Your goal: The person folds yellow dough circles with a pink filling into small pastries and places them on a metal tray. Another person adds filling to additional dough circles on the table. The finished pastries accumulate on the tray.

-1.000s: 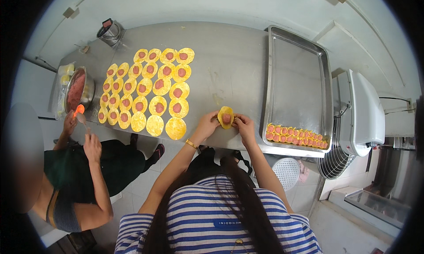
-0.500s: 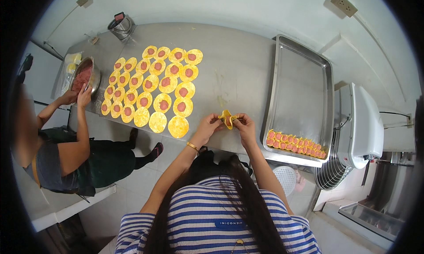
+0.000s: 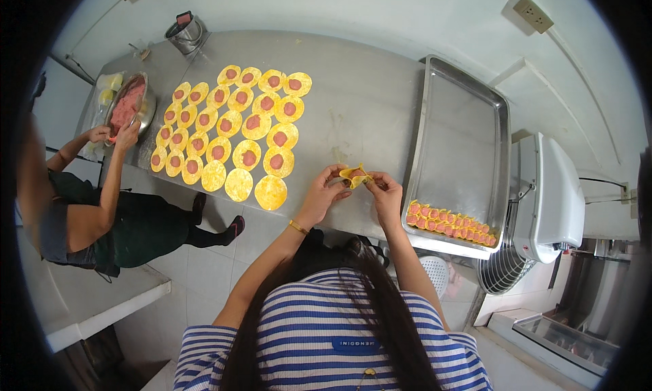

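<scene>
Between my two hands, just above the front edge of the metal table [image 3: 360, 85], is a yellow dumpling wrapper [image 3: 354, 175] with pink meat filling, its sides folded up. My left hand [image 3: 329, 189] pinches its left side with thumb and fingers. On its right side, my right hand [image 3: 384, 190] grips the rim. To the left, rows of flat round yellow wrappers [image 3: 239, 185] lie on the table, most with a ball of pink meat on them; a few at the front are bare. At right, a large metal tray [image 3: 465, 119] holds rows of filled dumplings [image 3: 451, 226] along its near end.
At the far left a co-worker [image 3: 102, 207] holds a steel bowl [image 3: 146, 112] of pink meat on the table. A metal container [image 3: 185, 34] stands at the back left. A white machine [image 3: 549, 197] with a wire guard is beyond the tray. A wall socket [image 3: 533, 12] is above.
The wrapper in my fingers has turned and its opening is wider, with my hands slightly more apart. The co-worker's hands and bowl have shifted, and the view has moved slightly.
</scene>
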Tool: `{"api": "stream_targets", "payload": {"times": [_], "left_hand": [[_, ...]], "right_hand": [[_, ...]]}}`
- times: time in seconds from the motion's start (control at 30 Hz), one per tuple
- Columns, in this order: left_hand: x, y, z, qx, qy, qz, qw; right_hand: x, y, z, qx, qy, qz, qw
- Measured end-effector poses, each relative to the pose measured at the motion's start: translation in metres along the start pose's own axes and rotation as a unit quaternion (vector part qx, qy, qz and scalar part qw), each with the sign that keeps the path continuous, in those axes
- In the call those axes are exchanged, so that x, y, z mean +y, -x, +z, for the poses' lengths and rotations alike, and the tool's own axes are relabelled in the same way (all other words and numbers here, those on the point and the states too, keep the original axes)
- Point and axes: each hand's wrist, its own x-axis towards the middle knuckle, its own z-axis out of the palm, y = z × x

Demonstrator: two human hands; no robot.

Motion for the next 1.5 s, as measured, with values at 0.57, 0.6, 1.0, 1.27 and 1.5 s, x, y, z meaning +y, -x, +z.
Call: {"api": "stream_targets", "payload": {"times": [0.57, 0.6, 1.0, 1.27, 1.5], "left_hand": [[-0.026, -0.005, -0.009, 0.037, -0.409, 0.104, 0.906], [-0.027, -0.006, -0.010, 0.029, -0.436, 0.093, 0.895], [-0.024, -0.007, -0.013, -0.052, -0.499, 0.048, 0.864], [-0.016, -0.014, -0.010, -0.072, -0.566, 0.062, 0.819], [-0.018, -0.013, -0.009, -0.048, -0.524, 0.044, 0.849]], "right_hand": [[0.004, -0.004, 0.001, -0.091, 0.225, -0.108, 0.964], [0.005, -0.006, 0.003, -0.097, 0.251, -0.122, 0.955], [0.003, 0.013, 0.004, -0.059, 0.322, -0.105, 0.939], [0.008, 0.014, 0.008, -0.021, 0.290, -0.168, 0.942], [0.014, 0.018, 0.008, -0.025, 0.291, -0.118, 0.949]]}}
